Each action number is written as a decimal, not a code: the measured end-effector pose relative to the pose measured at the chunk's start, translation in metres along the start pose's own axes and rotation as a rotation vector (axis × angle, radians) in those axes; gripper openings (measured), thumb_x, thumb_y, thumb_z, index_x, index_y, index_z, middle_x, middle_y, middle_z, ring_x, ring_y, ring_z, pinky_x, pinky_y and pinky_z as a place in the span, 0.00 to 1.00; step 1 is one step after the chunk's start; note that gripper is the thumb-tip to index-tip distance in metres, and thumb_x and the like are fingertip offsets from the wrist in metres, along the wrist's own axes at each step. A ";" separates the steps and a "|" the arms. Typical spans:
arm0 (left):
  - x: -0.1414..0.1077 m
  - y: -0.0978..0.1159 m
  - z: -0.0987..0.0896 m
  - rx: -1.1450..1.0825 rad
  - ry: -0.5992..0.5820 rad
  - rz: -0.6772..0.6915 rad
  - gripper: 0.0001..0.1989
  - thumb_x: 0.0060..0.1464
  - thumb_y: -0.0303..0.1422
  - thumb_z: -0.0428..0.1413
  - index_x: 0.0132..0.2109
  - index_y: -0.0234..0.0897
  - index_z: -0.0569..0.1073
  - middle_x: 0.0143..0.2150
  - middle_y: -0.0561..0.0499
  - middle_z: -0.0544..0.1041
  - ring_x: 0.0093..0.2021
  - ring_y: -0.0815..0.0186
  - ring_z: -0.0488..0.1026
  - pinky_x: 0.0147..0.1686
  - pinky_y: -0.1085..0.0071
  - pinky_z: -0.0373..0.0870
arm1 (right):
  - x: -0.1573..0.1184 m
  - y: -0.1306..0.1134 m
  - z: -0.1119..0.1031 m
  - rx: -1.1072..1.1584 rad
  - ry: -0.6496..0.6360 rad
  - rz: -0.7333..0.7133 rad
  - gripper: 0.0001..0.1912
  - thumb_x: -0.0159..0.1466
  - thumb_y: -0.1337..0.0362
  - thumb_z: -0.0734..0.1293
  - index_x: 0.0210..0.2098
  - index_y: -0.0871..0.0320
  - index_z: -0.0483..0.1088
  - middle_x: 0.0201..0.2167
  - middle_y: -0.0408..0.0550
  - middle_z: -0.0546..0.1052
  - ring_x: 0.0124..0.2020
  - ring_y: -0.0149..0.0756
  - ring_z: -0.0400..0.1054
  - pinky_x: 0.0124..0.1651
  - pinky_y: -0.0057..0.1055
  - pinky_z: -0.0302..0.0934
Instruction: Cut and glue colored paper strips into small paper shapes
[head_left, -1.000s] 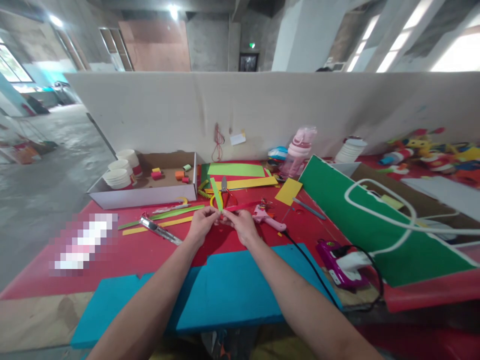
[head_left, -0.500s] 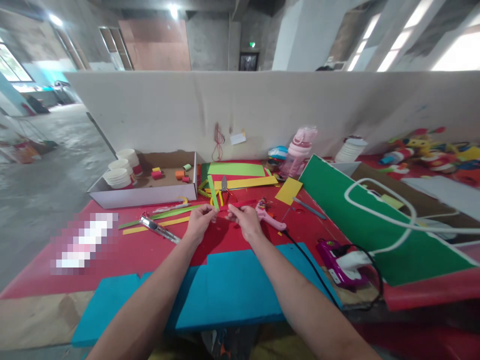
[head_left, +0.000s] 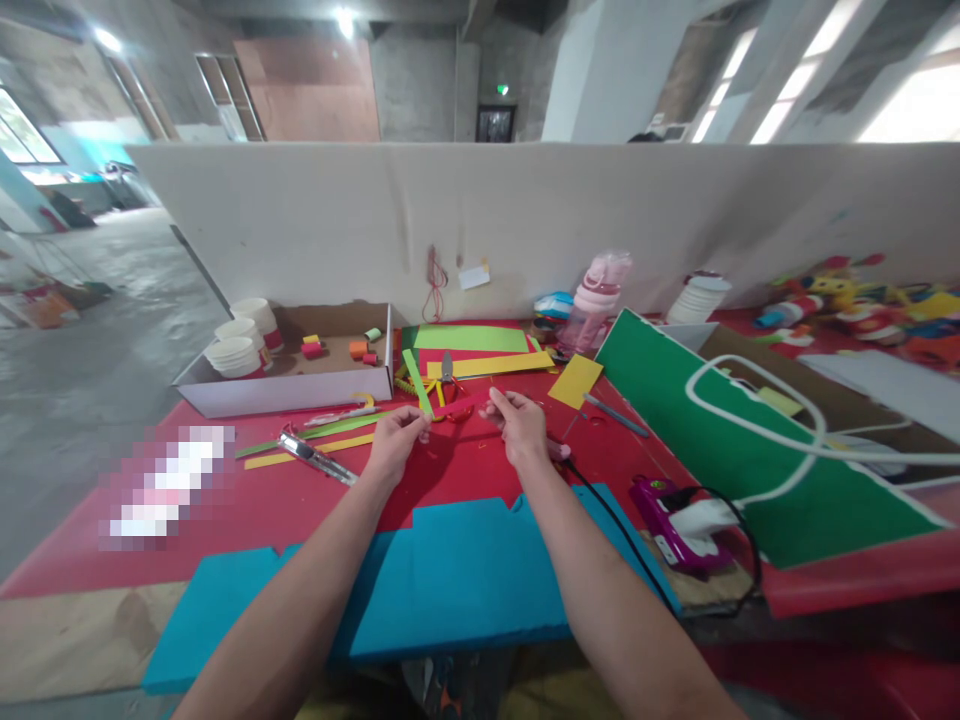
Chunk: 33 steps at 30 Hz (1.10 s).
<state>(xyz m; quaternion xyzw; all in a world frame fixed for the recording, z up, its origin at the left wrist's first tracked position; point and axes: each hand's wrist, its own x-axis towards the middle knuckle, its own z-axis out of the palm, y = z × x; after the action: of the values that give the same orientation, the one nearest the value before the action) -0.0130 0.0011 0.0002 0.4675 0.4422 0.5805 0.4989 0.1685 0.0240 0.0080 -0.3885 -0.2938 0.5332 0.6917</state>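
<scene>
Between the fingertips of my left hand (head_left: 400, 437) is the lower end of a light green strip (head_left: 417, 383), which slants up and away. A red strip (head_left: 463, 404) runs from that spot to my right hand (head_left: 519, 425), whose thumb and fingers pinch its other end. The strip is stretched nearly straight between both hands. Just beyond lie pliers (head_left: 447, 368) with red and yellow handles. A pink glue gun (head_left: 559, 449) is mostly hidden behind my right hand. Left of my left hand rests a utility knife (head_left: 319, 458).
A white box (head_left: 300, 392) with paper cups (head_left: 234, 358) and small coloured rolls stands at left. Yellow strips (head_left: 495, 366) and a yellow card (head_left: 576, 381) lie further back. A green board (head_left: 697, 430), purple power block (head_left: 675, 525) and cables are at right; blue foam (head_left: 465, 570) lies in front.
My right hand has moved right and slightly up along the red strip, away from my left hand, so more of the strip shows. The green strip leans further left.
</scene>
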 end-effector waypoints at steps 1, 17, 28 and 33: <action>0.000 0.000 -0.001 0.004 0.001 0.003 0.09 0.43 0.33 0.62 0.25 0.33 0.71 0.18 0.54 0.69 0.20 0.74 0.64 0.24 0.75 0.60 | 0.001 -0.001 -0.001 0.000 0.023 -0.016 0.18 0.42 0.56 0.77 0.23 0.61 0.70 0.16 0.39 0.71 0.19 0.26 0.66 0.24 0.24 0.67; -0.007 0.003 0.004 -0.146 -0.119 -0.127 0.10 0.42 0.34 0.64 0.27 0.32 0.73 0.20 0.53 0.71 0.20 0.74 0.65 0.23 0.75 0.60 | -0.022 0.030 0.013 0.071 -0.406 0.331 0.15 0.41 0.61 0.78 0.26 0.61 0.74 0.23 0.43 0.76 0.25 0.29 0.70 0.37 0.30 0.69; -0.007 0.001 0.005 -0.103 -0.123 -0.141 0.08 0.40 0.31 0.63 0.25 0.32 0.72 0.19 0.53 0.71 0.19 0.74 0.64 0.22 0.76 0.59 | -0.029 0.028 0.015 0.025 -0.426 0.355 0.17 0.43 0.60 0.78 0.30 0.60 0.74 0.21 0.40 0.74 0.24 0.26 0.68 0.37 0.27 0.69; -0.009 0.000 0.005 -0.043 -0.118 -0.105 0.07 0.39 0.30 0.63 0.26 0.32 0.74 0.20 0.51 0.73 0.20 0.73 0.66 0.23 0.76 0.61 | -0.032 0.028 0.018 -0.060 -0.378 0.331 0.18 0.42 0.59 0.77 0.31 0.60 0.75 0.19 0.38 0.72 0.23 0.24 0.66 0.34 0.27 0.69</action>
<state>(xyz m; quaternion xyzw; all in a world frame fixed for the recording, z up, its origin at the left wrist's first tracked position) -0.0078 -0.0071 -0.0001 0.4660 0.4234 0.5345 0.5638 0.1311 0.0005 -0.0065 -0.3450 -0.3660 0.6934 0.5160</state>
